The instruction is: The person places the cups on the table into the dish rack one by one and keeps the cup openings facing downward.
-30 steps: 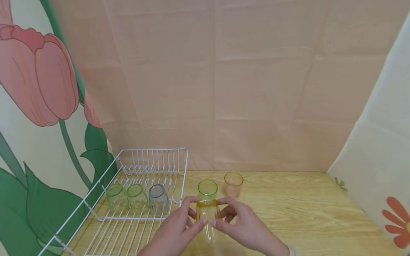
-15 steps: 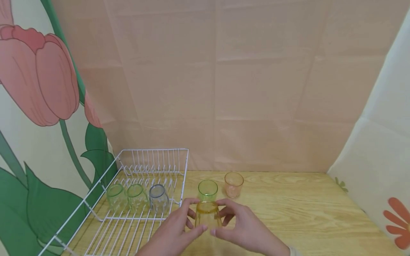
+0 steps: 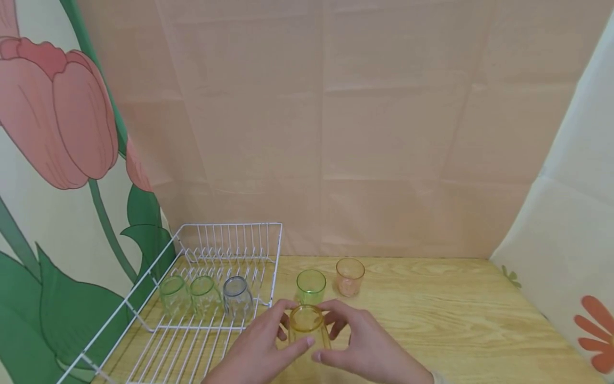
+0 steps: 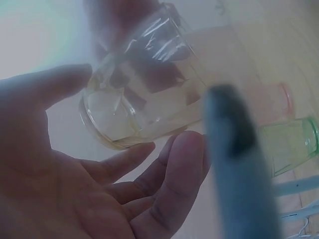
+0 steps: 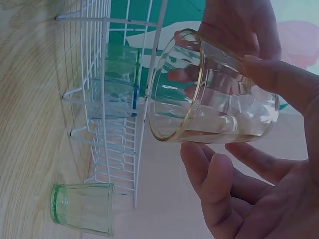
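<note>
holding yellow glass (image 3: 307, 320) upside down above counter (image 3: 455, 320); grasping it from one side with left grip (image 3: 259, 341), from the other with right grip (image 3: 368, 341), thumb and fingertips of each against its wall. just beyond, on counter: green glass (image 3: 311, 285), with orange glass (image 3: 349, 280) near it, farther right. off to the left: white wire rack (image 3: 232, 224) bearing two paler green glasses (image 3: 205, 296) and one bluish glass (image 3: 237, 300) in a row. behind, pinkish-beige cloth (image 3: 321, 133).
</note>
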Action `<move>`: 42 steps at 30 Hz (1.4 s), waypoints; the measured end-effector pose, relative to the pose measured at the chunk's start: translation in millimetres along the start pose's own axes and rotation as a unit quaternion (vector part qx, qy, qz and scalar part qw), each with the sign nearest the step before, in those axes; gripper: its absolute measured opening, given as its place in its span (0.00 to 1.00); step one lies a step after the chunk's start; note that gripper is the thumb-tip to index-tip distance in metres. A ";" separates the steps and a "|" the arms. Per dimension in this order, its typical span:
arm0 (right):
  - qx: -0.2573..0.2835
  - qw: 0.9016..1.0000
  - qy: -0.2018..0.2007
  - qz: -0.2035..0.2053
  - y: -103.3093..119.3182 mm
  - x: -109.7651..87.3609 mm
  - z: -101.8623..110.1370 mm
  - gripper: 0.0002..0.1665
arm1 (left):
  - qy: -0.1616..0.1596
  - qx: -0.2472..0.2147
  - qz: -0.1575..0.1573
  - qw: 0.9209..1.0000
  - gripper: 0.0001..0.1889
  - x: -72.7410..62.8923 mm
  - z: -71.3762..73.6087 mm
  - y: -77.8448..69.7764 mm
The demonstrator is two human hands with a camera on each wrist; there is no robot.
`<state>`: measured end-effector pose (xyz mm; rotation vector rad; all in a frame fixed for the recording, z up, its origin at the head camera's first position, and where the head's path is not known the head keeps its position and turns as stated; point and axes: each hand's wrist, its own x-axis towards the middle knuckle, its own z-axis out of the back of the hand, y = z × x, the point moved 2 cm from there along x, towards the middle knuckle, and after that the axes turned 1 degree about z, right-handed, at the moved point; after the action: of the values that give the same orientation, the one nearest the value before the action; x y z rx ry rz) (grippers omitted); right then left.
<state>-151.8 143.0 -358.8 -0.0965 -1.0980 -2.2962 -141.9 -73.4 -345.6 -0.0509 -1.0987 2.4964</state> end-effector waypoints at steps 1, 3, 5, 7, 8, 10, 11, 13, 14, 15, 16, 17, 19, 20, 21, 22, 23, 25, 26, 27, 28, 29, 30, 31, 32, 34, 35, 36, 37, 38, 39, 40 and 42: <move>-0.001 1.000 0.000 0.003 0.2 -0.1 -0.2 0.34 | -0.001 0.003 0.001 1.000 0.31 -0.1 0.3 -0.1; -0.002 1.000 0.001 0.009 0.5 -0.1 -0.5 0.34 | -0.004 0.007 0.001 1.000 0.31 -0.4 0.7 -0.3; -0.003 1.000 0.001 0.014 0.4 -0.4 -0.7 0.34 | -0.006 0.011 -0.003 1.000 0.30 -0.6 1.1 -0.8; -0.004 1.000 0.001 0.018 0.4 -0.6 -1.0 0.34 | -0.008 0.015 -0.006 1.000 0.30 -1.0 1.5 -1.3; -0.004 1.000 0.001 0.020 0.4 -0.6 -1.0 0.34 | -0.009 0.014 -0.006 1.000 0.30 -1.0 1.6 -1.2; -0.005 1.000 0.003 0.020 0.4 -0.9 -1.0 0.34 | -0.009 0.011 -0.006 1.000 0.30 -1.1 2.0 -1.1; -0.005 1.000 0.005 0.019 0.5 -1.1 -1.1 0.34 | -0.008 0.009 -0.006 1.000 0.30 -1.3 2.2 -1.0; -0.006 1.000 0.008 0.015 0.8 -1.5 -1.2 0.34 | -0.008 0.004 -0.010 1.000 0.29 -1.6 2.5 -0.6; -0.005 1.000 0.010 0.013 1.0 -1.7 -1.2 0.34 | -0.009 0.002 -0.012 1.000 0.29 -1.7 2.7 -0.6; -0.004 1.000 0.013 0.011 1.1 -2.0 -1.4 0.34 | -0.011 0.002 -0.017 1.000 0.28 -1.9 2.7 -0.6; -0.003 1.000 0.015 0.009 1.3 -2.2 -1.5 0.34 | -0.014 0.002 -0.022 1.000 0.28 -2.1 2.7 -0.7; -0.001 1.000 0.017 0.008 1.5 -2.3 -1.7 0.34 | -0.018 0.003 -0.027 0.999 0.27 -2.2 2.8 -0.9; 0.001 1.000 0.017 0.011 2.3 -1.9 -1.9 0.34 | -0.025 0.006 -0.034 0.999 0.26 -2.1 2.9 -0.9; 0.004 1.000 0.019 0.012 2.9 -1.9 -1.9 0.34 | -0.028 0.006 -0.038 0.999 0.25 -2.1 3.1 -1.1; 0.006 1.000 0.021 0.012 3.4 -1.9 -2.1 0.33 | -0.031 0.007 -0.041 0.999 0.25 -2.1 3.2 -1.1; 0.007 1.000 0.022 0.012 4.1 -1.9 -2.0 0.33 | -0.033 0.007 -0.042 0.999 0.25 -2.2 3.4 -1.2; 0.009 1.000 0.024 0.012 4.7 -2.0 -2.1 0.33 | -0.034 0.006 -0.042 0.998 0.24 -2.4 3.6 -1.2; 0.011 0.999 0.029 0.008 5.4 -2.4 -2.0 0.33 | -0.037 0.006 -0.045 0.998 0.23 -2.8 3.9 -1.1; 0.013 0.999 0.032 0.004 5.8 -2.7 -1.9 0.33 | -0.037 0.007 -0.043 0.998 0.23 -3.1 4.2 -1.1; 0.013 0.999 0.036 0.003 5.7 -2.8 -1.9 0.33 | -0.038 0.009 -0.042 0.998 0.24 -3.3 4.4 -1.0; 0.013 0.999 0.039 0.000 5.5 -3.0 -2.1 0.34 | -0.039 0.012 -0.040 0.998 0.24 -3.6 4.9 -1.0; 0.013 0.999 0.043 -0.002 5.3 -3.1 -2.3 0.35 | -0.040 0.015 -0.037 0.998 0.25 -3.9 5.5 -0.9; 0.012 0.999 0.048 -0.004 5.0 -3.2 -2.6 0.36 | -0.041 0.019 -0.033 0.998 0.25 -4.2 6.1 -0.7; 0.011 0.999 0.053 -0.006 4.7 -3.4 -2.7 0.38 | -0.042 0.020 -0.030 0.998 0.26 -4.2 6.8 -0.6; 0.012 0.998 0.059 -0.008 4.3 -3.5 -2.9 0.38 | -0.043 0.022 -0.026 0.999 0.26 -4.3 7.8 -0.5; 0.014 0.997 0.070 -0.011 3.3 -3.7 -3.5 0.40 | -0.046 0.023 -0.020 0.999 0.27 -4.5 10.3 -0.1; 0.014 0.997 0.075 -0.011 2.7 -3.8 -3.8 0.41 | -0.047 0.021 -0.016 0.999 0.27 -4.7 11.7 0.2; 0.016 0.997 0.080 -0.013 1.9 -4.0 -4.0 0.41 | -0.048 0.019 -0.012 0.999 0.27 -5.1 13.3 0.7; 0.017 0.996 0.084 -0.013 0.9 -4.3 -4.1 0.41 | -0.049 0.019 -0.008 0.999 0.27 -5.5 15.4 1.4; 0.017 0.996 0.088 -0.013 -0.3 -4.4 -4.2 0.41 | -0.050 0.020 -0.001 0.999 0.28 -6.2 17.7 2.3; 0.016 0.996 0.091 -0.013 -1.5 -4.6 -4.3 0.41 | -0.052 0.017 0.003 0.999 0.28 -6.6 19.9 3.3; 0.013 0.995 0.094 -0.014 -2.8 -4.7 -4.3 0.40 | -0.056 0.016 0.006 0.998 0.28 -7.3 22.2 4.5; 0.010 0.995 0.098 -0.018 -5.8 -4.6 -4.4 0.40 | -0.065 0.019 0.017 0.998 0.28 -9.0 27.1 7.5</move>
<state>-150.3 144.8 -367.1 0.1563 -1.0291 -2.2703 -141.7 -100.3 -333.4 0.1063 -1.1104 2.5801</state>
